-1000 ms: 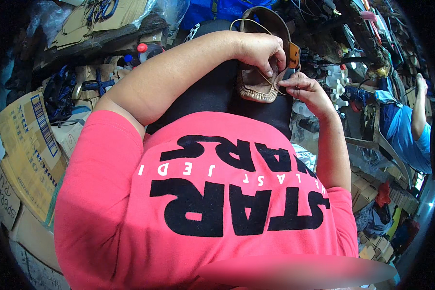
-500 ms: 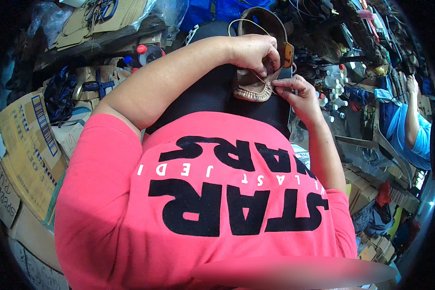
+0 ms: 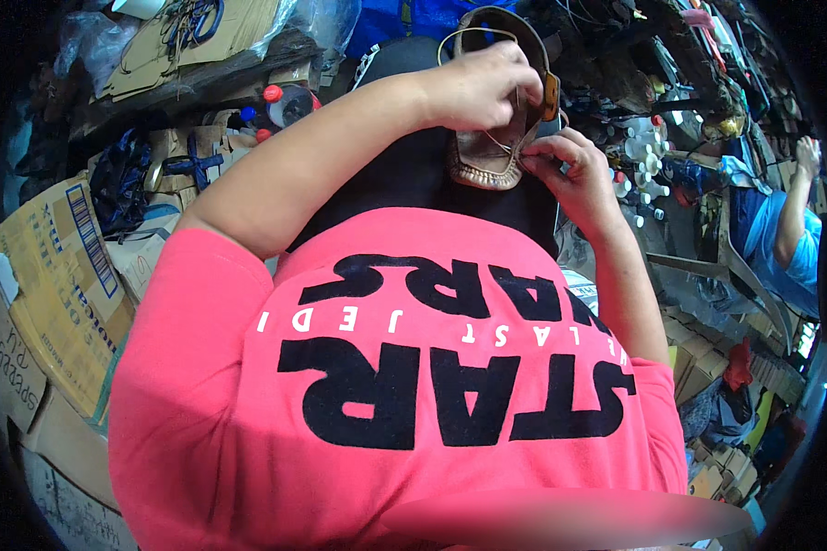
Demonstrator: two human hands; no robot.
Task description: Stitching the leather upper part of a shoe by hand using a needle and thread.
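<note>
A brown leather moccasin shoe [image 3: 484,176] rests on my dark-trousered lap, toe toward me, with a gathered, stitched seam round the toe. My left hand [image 3: 489,87] is over the shoe's opening, fingers bent and pinched on a pale cord [image 3: 443,44] that loops up beside the heel. A stretch of the cord runs down to the toe seam. With thumb and finger, my right hand [image 3: 574,174] pinches the shoe's edge at the right of the toe. An orange-brown piece [image 3: 550,96] stands at the shoe's right side. Fingertips of the left hand are partly hidden.
Cardboard boxes [image 3: 50,285] are stacked at the left. Bottles with red caps [image 3: 280,106] stand beyond my left arm, and white bottles [image 3: 648,151] cluster at the right. Farther right, a person in a blue shirt [image 3: 786,239] sits with one arm raised.
My left hand has lifted away from the toe seam toward the heel, drawing the cord out. My right hand stays at the toe edge.
</note>
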